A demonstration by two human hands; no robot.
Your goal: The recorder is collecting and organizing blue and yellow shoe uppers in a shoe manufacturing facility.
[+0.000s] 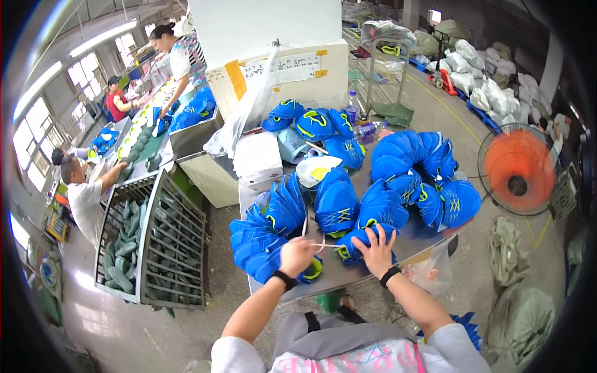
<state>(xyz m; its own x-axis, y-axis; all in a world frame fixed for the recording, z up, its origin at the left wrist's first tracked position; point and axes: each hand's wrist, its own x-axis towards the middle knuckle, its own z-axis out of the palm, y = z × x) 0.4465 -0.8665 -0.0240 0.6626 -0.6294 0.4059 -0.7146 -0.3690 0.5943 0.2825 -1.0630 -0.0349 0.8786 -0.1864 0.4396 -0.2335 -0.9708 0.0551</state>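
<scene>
Left hand (297,253): closed in a pinch on a thin pale string (323,245), drawn taut toward your right.

Right hand (375,250): fingers spread, pressed flat on a small stack of blue shoe uppers (356,244) at the near edge of the tabletop (423,239). The string's far end appears to meet this stack under your fingers; you cannot tell from here whether it is knotted.

Handling, as a judgement: the uppers look light, soft and floppy, apt to fan out and slide off one another. Take them as a bundle, gripping across the stack's middle with thumb under and fingers over. The string is thin and slippery; pinch it close to the bundle.

Surrounding stock: fanned blue uppers (258,245) just left of your left hand; further piles (398,186) behind and right; orange floor fan (518,169) far right; metal cage bin (152,239) of dark green shoe lasts at left.
</scene>
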